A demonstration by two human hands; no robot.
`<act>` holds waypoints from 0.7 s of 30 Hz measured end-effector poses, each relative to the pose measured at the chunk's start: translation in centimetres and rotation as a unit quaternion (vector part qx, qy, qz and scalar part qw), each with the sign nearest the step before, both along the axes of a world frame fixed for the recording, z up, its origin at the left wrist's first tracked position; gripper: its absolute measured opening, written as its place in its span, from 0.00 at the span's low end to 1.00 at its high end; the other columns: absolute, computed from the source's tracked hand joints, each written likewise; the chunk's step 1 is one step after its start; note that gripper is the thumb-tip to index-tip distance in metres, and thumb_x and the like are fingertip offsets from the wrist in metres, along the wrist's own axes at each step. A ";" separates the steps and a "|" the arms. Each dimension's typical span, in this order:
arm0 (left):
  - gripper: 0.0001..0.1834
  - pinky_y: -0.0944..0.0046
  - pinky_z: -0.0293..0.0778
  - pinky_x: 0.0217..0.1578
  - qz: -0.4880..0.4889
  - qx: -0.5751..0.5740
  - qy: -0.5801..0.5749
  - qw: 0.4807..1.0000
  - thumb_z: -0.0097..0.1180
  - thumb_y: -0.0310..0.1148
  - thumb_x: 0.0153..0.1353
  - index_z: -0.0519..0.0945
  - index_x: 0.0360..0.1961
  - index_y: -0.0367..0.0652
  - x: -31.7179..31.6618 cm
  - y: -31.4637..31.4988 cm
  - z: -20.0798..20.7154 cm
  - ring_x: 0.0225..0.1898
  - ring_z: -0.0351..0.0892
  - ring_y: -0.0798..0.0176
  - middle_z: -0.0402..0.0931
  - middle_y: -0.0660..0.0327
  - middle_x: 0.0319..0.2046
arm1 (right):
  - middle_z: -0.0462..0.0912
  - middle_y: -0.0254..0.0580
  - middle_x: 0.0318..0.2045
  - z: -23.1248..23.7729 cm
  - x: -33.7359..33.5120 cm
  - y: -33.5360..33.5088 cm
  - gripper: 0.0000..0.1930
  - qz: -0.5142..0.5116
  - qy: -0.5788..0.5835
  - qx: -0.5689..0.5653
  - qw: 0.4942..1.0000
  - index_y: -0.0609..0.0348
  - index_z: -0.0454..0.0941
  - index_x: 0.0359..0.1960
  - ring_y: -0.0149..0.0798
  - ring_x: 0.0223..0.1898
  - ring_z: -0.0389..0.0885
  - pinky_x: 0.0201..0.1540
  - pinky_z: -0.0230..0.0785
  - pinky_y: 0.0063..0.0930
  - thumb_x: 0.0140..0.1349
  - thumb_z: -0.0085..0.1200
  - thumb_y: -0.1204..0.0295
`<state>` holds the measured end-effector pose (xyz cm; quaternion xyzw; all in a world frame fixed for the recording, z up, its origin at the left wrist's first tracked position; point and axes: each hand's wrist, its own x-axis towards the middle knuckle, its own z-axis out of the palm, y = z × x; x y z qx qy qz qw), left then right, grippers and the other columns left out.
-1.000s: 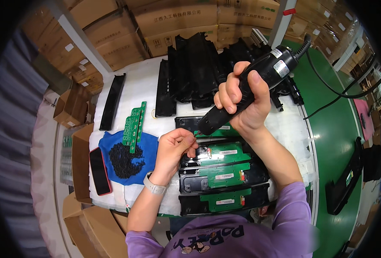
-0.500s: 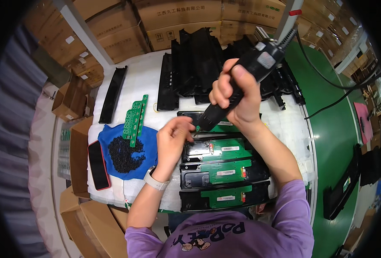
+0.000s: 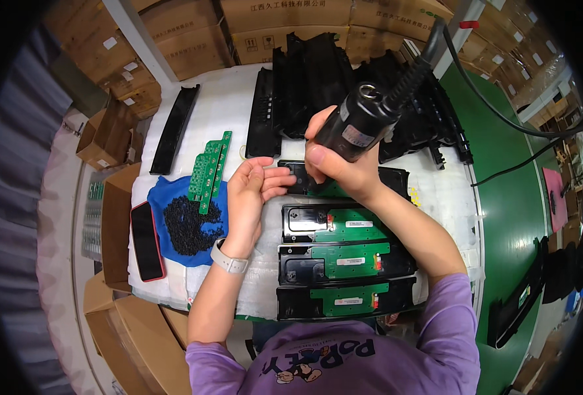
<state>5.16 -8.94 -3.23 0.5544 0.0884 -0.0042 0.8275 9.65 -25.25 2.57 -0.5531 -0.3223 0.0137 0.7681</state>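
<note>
My right hand [image 3: 344,168] is wrapped round a black electric screwdriver [image 3: 354,128], held upright with its cord end tipped up to the right. Its lower end is hidden behind the hand, over the farthest black panel [image 3: 387,179] of the column before me. Beside that panel's left end is my left hand [image 3: 252,187], palm turned up and fingers stretched toward it; nothing can be made out in them. Nearer to me lie several more black panels [image 3: 295,271] with green circuit boards [image 3: 354,261] in them. A blue cloth [image 3: 173,247] at left bears a pile of small black screws [image 3: 185,230].
A stack of green circuit boards [image 3: 209,168] overlaps the cloth's far edge. Left of it lie a phone [image 3: 147,240] and a lone black strip [image 3: 174,131]. Black plastic housings [image 3: 311,85] are heaped at the back. The screwdriver's cord [image 3: 489,112] arcs to the right.
The screwdriver has swung from a slant to nearly upright over the farthest panel. My left hand has moved a little left and away from me, turning palm up with its fingers unfolding.
</note>
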 end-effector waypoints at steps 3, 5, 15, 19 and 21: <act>0.12 0.76 0.63 0.19 -0.024 0.011 -0.003 1.000 0.37 0.34 0.68 0.70 0.39 0.37 -0.2 0.8 -0.3 0.19 0.69 0.71 0.72 0.60 0.23 | 0.71 0.35 0.15 0.1 -0.4 0.5 0.10 -0.010 -0.002 -0.013 1.000 0.63 0.68 0.31 0.26 0.12 0.67 0.16 0.61 0.18 0.49 0.56 0.77; 0.11 0.78 0.56 0.15 -0.051 0.013 -0.009 0.999 0.37 0.34 0.68 0.69 0.38 0.38 -0.2 0.8 -0.3 0.13 0.62 0.75 0.68 0.65 0.16 | 0.72 0.31 0.17 0.5 -0.8 0.6 0.10 -0.019 -0.045 -0.064 0.997 0.60 0.70 0.27 0.23 0.15 0.69 0.20 0.61 0.16 0.46 0.60 0.78; 0.04 0.77 0.59 0.18 -0.029 -0.013 -0.005 0.999 0.48 0.26 0.61 0.69 0.37 0.39 -0.5 -0.5 -0.3 0.18 0.67 0.74 0.73 0.64 0.22 | 0.77 0.34 0.21 -0.6 -0.5 1.0 0.15 -0.001 -0.078 -0.082 0.994 0.61 0.74 0.27 0.25 0.24 0.74 0.28 0.66 0.18 0.42 0.67 0.69; 0.08 0.76 0.63 0.18 -0.046 0.008 -0.014 0.999 0.48 0.30 0.63 0.71 0.39 0.36 -0.6 -0.8 -0.5 0.19 0.72 0.72 0.75 0.62 0.22 | 0.75 0.32 0.23 -0.1 -0.6 0.8 0.12 0.044 -0.048 -0.100 0.993 0.61 0.72 0.30 0.22 0.27 0.73 0.29 0.65 0.16 0.45 0.63 0.79; 0.10 0.77 0.61 0.17 -0.032 0.044 -0.005 0.999 0.48 0.33 0.64 0.73 0.36 0.36 -0.7 -0.7 -0.3 0.17 0.70 0.74 0.73 0.64 0.19 | 0.75 0.33 0.24 -0.5 -0.3 1.1 0.13 0.038 -0.085 -0.085 0.992 0.61 0.72 0.30 0.23 0.27 0.74 0.31 0.67 0.18 0.44 0.64 0.79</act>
